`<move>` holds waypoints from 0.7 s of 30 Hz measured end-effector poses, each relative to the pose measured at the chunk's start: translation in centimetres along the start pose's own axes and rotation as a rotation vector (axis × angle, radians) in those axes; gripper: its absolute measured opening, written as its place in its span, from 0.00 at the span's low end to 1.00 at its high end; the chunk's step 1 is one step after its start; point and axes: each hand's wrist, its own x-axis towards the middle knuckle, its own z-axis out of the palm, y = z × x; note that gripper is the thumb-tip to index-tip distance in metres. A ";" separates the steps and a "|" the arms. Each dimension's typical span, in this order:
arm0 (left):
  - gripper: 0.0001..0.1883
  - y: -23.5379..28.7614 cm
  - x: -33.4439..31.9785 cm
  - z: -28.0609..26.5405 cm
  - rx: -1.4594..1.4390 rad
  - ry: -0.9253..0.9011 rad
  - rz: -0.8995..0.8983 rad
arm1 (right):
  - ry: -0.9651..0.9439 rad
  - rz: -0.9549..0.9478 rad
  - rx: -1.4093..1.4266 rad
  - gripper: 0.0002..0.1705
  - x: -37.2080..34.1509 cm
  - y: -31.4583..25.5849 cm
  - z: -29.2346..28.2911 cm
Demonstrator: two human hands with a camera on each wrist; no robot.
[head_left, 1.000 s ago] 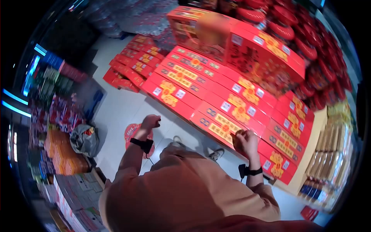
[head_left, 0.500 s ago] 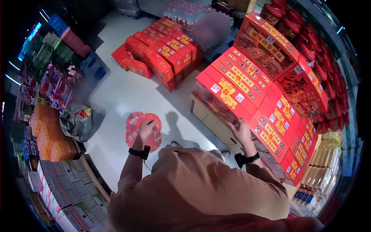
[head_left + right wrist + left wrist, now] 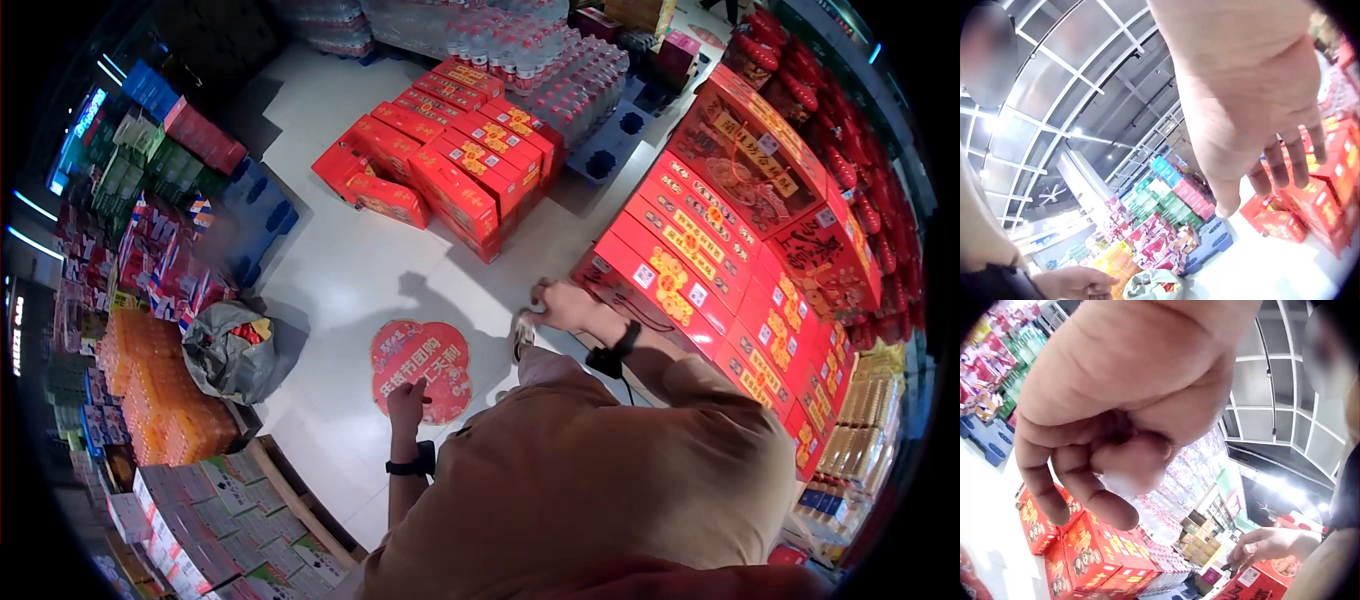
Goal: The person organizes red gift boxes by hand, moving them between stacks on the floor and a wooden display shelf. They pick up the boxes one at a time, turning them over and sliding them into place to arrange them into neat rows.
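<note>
Bare and holding nothing, my left hand [image 3: 407, 402] hangs over a red flower-shaped floor sticker [image 3: 440, 365] in the head view. Its fingers are loosely curled in the left wrist view, where the hand [image 3: 1129, 387] fills the upper middle. My right hand [image 3: 563, 306] is held out in front of me, beside the near corner of a display of red gift boxes [image 3: 665, 285]. In the right wrist view that hand [image 3: 1254, 112] hangs with relaxed, spread fingers and nothing in them. Each wrist wears a black strap.
More red boxes [image 3: 465, 180] are stacked on the floor ahead, with packs of bottled water [image 3: 560, 70] behind. A grey bag [image 3: 228, 355] sits at the left, near orange packs [image 3: 150, 390] and blue pallets [image 3: 262, 225]. White cartons [image 3: 235, 510] stand at lower left.
My view has turned left, and the gift-box display has slid rightward. The right hand has left the box tops and reaches forward beside them; the left hand hangs lower.
</note>
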 end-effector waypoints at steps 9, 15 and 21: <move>0.22 5.7 10.1 -6.0 0.349 0.194 -0.015 | 0.029 -0.087 0.024 0.29 27.1 0.8 -3.3; 0.22 13.3 18.9 -6.6 0.461 0.256 -0.007 | -0.057 -0.023 0.088 0.31 36.7 7.9 -9.9; 0.23 16.0 27.3 -7.2 0.770 -0.081 0.050 | -0.005 0.148 0.317 0.29 42.1 18.8 -3.7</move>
